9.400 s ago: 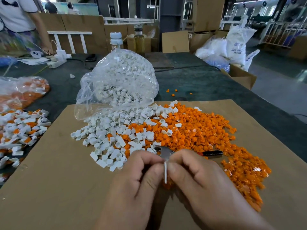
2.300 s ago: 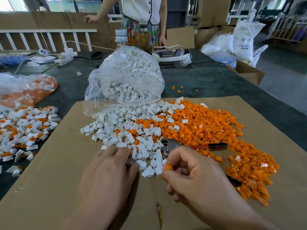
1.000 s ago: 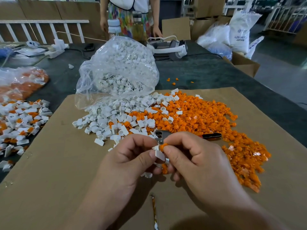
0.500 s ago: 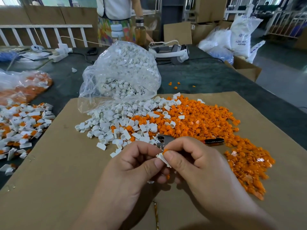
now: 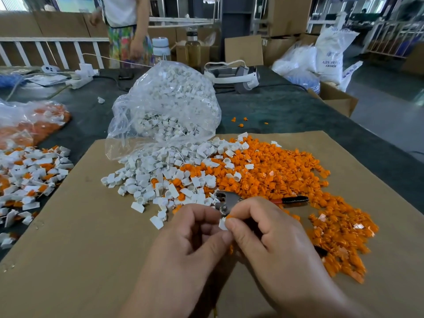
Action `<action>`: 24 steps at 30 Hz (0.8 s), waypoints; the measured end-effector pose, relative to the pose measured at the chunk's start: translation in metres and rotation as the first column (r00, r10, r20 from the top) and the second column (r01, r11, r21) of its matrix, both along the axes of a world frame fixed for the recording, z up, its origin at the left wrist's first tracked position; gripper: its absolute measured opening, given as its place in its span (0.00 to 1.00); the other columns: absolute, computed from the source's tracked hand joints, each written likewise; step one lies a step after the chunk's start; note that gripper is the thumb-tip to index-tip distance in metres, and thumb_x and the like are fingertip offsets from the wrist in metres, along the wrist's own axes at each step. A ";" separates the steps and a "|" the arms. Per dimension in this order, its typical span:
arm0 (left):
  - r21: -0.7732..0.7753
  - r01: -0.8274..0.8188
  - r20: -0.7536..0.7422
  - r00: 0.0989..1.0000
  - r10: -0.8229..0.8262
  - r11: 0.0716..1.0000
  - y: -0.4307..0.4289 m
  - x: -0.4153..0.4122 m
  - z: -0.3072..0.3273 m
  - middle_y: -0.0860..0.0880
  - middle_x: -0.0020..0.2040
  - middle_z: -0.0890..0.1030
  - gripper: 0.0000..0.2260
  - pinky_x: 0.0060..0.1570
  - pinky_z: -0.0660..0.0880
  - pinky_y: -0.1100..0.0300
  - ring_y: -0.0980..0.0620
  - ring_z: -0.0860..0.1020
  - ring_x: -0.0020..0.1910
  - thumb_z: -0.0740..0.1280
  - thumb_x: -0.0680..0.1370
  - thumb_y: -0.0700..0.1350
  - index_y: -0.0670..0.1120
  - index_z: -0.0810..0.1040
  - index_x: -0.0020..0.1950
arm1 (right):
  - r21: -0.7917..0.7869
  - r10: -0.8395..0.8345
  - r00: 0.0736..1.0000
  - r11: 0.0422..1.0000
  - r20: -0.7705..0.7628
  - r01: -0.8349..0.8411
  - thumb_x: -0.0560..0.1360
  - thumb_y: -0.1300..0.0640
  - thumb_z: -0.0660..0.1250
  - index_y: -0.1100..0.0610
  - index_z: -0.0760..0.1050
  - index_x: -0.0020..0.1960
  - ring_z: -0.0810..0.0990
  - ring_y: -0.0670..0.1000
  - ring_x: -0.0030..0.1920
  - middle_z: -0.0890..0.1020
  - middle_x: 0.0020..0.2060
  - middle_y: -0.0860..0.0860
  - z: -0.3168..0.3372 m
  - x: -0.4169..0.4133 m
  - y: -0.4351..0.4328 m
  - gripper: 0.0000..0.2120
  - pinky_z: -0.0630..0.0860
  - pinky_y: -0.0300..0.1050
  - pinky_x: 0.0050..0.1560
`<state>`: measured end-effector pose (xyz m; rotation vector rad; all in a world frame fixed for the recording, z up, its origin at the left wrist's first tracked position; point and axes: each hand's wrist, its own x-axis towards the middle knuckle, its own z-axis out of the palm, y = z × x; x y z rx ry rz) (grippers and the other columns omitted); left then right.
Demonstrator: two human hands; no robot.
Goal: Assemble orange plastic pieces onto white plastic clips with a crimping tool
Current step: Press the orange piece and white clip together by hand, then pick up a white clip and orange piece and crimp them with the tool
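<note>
My left hand (image 5: 190,237) and my right hand (image 5: 263,232) meet low in the middle of the cardboard sheet (image 5: 80,249). Together their fingertips pinch one small white clip (image 5: 222,224). An orange piece (image 5: 229,217) sits at its top under my right forefinger. Just beyond my fingers lies the crimping tool (image 5: 226,200), its red and black handle (image 5: 291,200) pointing right. A heap of loose white clips (image 5: 156,175) spreads to the left of the tool. A wide heap of orange pieces (image 5: 275,173) lies to the right.
A clear bag of white clips (image 5: 169,106) lies open behind the heaps. Assembled white-and-orange parts (image 5: 27,175) and a bag of orange pieces (image 5: 29,122) sit at the left. A headset (image 5: 238,76), bottles (image 5: 192,49), a power strip (image 5: 79,80) and a standing person (image 5: 125,31) are at the back.
Earlier my left hand reached into the white heap while my right held an orange piece. Both hands then came together on one clip, which has turned slightly over the last half second.
</note>
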<state>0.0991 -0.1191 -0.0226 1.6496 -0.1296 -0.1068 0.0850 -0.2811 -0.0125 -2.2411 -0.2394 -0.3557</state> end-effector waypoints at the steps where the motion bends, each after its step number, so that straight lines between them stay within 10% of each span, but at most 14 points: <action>1: 0.059 -0.005 0.020 1.000 0.004 0.998 0.000 0.000 0.000 0.52 0.38 0.84 0.13 0.39 0.79 0.59 0.53 0.83 0.37 0.76 0.64 0.57 0.64 0.80 0.48 | -0.033 0.013 1.000 0.999 0.002 -0.013 0.75 0.42 0.60 0.42 0.71 0.45 0.76 0.41 0.47 0.76 0.45 0.39 0.000 0.000 0.000 0.05 0.73 0.34 0.43; 6: 0.118 -0.029 0.022 0.999 0.026 0.993 0.004 0.002 -0.002 0.52 0.35 0.83 0.13 0.37 0.80 0.57 0.51 0.84 0.35 0.73 0.75 0.42 0.62 0.81 0.46 | -0.146 0.104 0.994 0.984 0.042 -0.097 0.80 0.49 0.62 0.43 0.70 0.45 0.75 0.44 0.46 0.74 0.44 0.40 0.001 0.001 0.001 0.04 0.73 0.41 0.42; 12: -0.176 0.026 -0.217 0.974 -0.065 0.984 0.007 0.005 0.001 0.38 0.28 0.76 0.11 0.34 0.74 0.49 0.44 0.73 0.26 0.65 0.75 0.33 0.46 0.84 0.41 | -0.137 0.165 0.982 0.979 0.088 -0.152 0.78 0.51 0.62 0.44 0.72 0.47 0.76 0.42 0.45 0.75 0.42 0.40 0.005 -0.001 0.003 0.02 0.72 0.39 0.43; 17: -0.202 0.067 -0.195 0.975 -0.107 0.977 0.005 0.005 0.006 0.40 0.31 0.78 0.00 0.26 0.72 0.57 0.47 0.75 0.26 0.73 0.73 0.43 0.47 0.84 0.43 | -0.114 0.144 0.986 0.984 0.081 -0.134 0.78 0.50 0.62 0.44 0.72 0.48 0.77 0.44 0.47 0.76 0.44 0.40 0.004 -0.002 0.002 0.01 0.74 0.40 0.42; 19: -0.104 0.113 -0.105 0.987 -0.124 0.988 0.005 0.003 0.006 0.44 0.32 0.81 0.11 0.28 0.75 0.61 0.49 0.78 0.28 0.78 0.67 0.56 0.54 0.84 0.44 | -0.116 0.124 0.991 0.986 0.057 -0.117 0.78 0.48 0.60 0.43 0.71 0.48 0.77 0.43 0.47 0.75 0.44 0.39 0.003 -0.001 0.002 0.02 0.75 0.40 0.41; 24: -0.159 0.021 -0.101 0.994 -0.038 0.987 0.003 0.007 -0.003 0.42 0.32 0.81 0.06 0.28 0.77 0.57 0.47 0.78 0.27 0.73 0.73 0.41 0.53 0.83 0.44 | -0.185 0.142 0.990 0.973 0.024 -0.135 0.79 0.49 0.59 0.41 0.72 0.54 0.75 0.39 0.54 0.75 0.52 0.36 0.001 0.001 0.001 0.07 0.74 0.36 0.50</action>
